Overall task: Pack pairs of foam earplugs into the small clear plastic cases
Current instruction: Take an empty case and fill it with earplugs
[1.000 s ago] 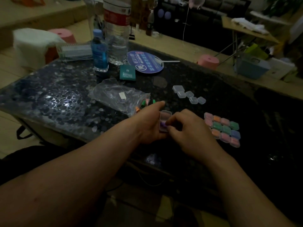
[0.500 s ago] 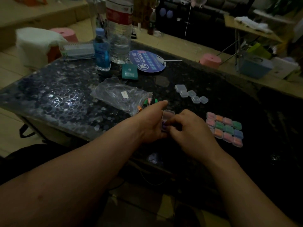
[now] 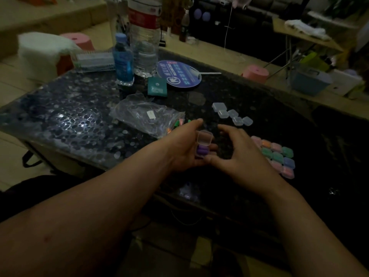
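Left hand (image 3: 179,148) grips the case (image 3: 198,155), fingers wrapped under it, tips showing just past its right edge. One digit sticks out straight beyond the lid, clear of it; can't tell if it's the thumb or the index. The case is off the table, held between the two hands.

Two purple earplugs (image 3: 202,150) sit side by side in the base, lying along the case. The lid (image 3: 204,137) is hinged up at the far end, roughly upright, inner face toward the wearer. So the open case's long axis runs near-to-far, away from the body, hinge on the far side.

Right hand (image 3: 241,156) holds nothing: fingers spread and loosely arched, palm down. Its thumb tip is at the near end of the case, touching or just beside, too dark to call. Its fingertips hang right of the lid, apart from it.

My read: the pair is in, so the next step is closing. The lid has to swing down toward the body. The right hand is the free one, and the lid top lies ahead of it and to its left. The left's outstretched digit could also do it.

Outward:
- Packed cases (image 3: 276,156) sit in a block just right of the right hand.
- Empty cases (image 3: 232,113) are farther back.
- The bag (image 3: 143,116) is on the left, with loose earplugs (image 3: 177,123) at its mouth.
- All of it is on the dark table (image 3: 69,120).
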Demonstrator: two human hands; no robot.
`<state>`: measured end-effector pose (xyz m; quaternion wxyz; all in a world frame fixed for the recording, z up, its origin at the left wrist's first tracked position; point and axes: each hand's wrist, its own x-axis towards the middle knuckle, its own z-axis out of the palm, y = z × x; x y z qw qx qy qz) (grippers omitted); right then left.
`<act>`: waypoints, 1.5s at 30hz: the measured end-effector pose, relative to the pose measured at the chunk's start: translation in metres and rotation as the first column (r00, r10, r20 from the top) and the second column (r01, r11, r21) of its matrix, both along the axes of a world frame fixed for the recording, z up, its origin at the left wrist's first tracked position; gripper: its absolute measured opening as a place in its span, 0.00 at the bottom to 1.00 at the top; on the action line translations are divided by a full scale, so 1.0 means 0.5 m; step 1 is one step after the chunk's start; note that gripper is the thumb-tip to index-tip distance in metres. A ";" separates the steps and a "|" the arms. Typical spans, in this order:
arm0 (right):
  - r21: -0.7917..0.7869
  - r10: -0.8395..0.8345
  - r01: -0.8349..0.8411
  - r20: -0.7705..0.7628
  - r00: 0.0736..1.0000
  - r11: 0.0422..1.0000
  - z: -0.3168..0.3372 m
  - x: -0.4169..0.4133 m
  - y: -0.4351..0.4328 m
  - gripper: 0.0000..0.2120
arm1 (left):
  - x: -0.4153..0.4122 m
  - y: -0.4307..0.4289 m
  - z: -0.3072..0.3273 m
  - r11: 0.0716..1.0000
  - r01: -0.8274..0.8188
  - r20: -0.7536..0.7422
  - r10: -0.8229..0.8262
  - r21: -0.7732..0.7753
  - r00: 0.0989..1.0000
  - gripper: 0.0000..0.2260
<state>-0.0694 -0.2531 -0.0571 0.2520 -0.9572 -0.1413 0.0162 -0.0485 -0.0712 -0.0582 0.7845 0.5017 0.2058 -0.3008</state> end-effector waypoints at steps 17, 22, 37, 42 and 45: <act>0.007 0.043 -0.049 0.379 0.924 0.999 -0.030 -0.010 0.042 0.12 | 0.004 0.003 -0.002 0.994 0.062 0.078 -0.055 -0.091 0.995 0.11; -0.037 0.060 -0.048 0.451 0.890 0.998 -0.041 -0.013 0.043 0.12 | 0.000 0.006 0.002 0.991 0.089 0.148 -0.074 -0.100 0.986 0.11; 0.009 -0.020 0.018 0.351 0.936 1.000 -0.063 -0.020 0.052 0.09 | 0.011 -0.005 -0.020 0.996 -0.089 0.164 0.084 0.018 0.983 0.19; 0.152 -0.148 0.113 0.245 0.958 0.982 -0.060 -0.029 0.055 0.08 | -0.001 -0.016 -0.007 0.995 -0.099 0.183 0.094 0.018 0.979 0.23; 0.169 -0.182 0.147 0.217 0.959 0.975 -0.054 -0.033 0.053 0.08 | -0.003 -0.028 -0.005 0.993 -0.113 0.201 0.106 0.024 0.974 0.22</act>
